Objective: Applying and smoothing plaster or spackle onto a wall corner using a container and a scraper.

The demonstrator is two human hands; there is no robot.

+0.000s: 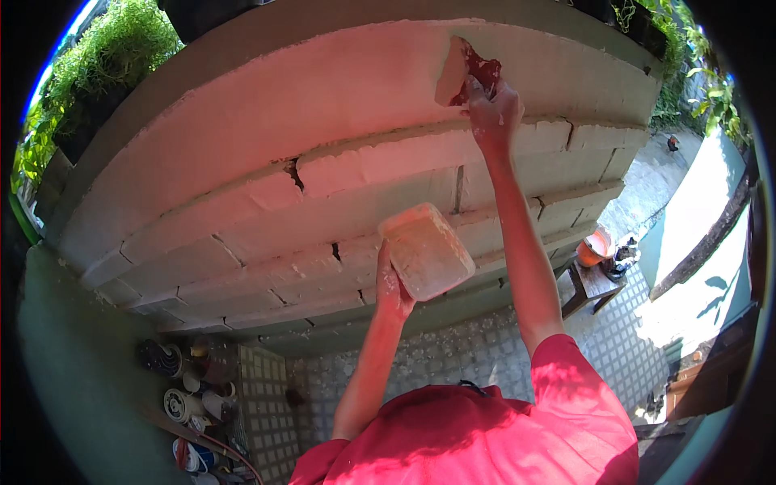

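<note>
My right hand (495, 115), spotted with white, is raised high and closed around a plaster scraper (454, 74). The scraper has a pale, coated blade and a dark red grip, and it is up against the wall's smooth upper band. Lower and to the left, my left hand (393, 289) grips the side of a rectangular plastic tub (430, 257). The tub is tilted, with whitish smears over it; how much lies inside is hard to make out. Ahead of me rises the block wall (267, 105), coated pale on top, with uneven block rows and dark gaps below.
An orange bucket (595, 247) stands on a small wooden bench (596, 284) at the right. Several used pails and pots (184, 406) crowd the lower left beside a green wall (81, 356). Plants (121, 48) top the wall. Splashes dot the tiled floor (453, 347).
</note>
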